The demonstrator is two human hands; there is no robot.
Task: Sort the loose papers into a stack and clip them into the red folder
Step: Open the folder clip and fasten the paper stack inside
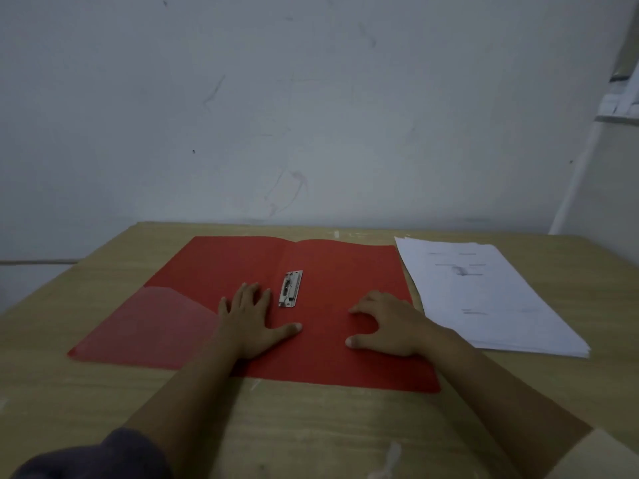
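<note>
The red folder (332,271) lies open and flat on the wooden table (311,426). A metal clip (290,289) sits near its centre fold, lying flat with no paper under it. A translucent pocket (162,319) covers the folder's lower left corner. My left hand (254,321) presses flat on the left half, fingers spread, just left of the clip. My right hand (387,326) rests on the right half, fingers bent with the tips touching the folder, holding nothing. A stack of white printed papers (491,295) lies on the table right of the folder, its edges roughly aligned.
A scuffed grey-white wall (276,115) rises directly behind the table's far edge. At the upper right a shelf or ledge (619,108) holds pale items. Bare wood shows in front of the folder and to its left.
</note>
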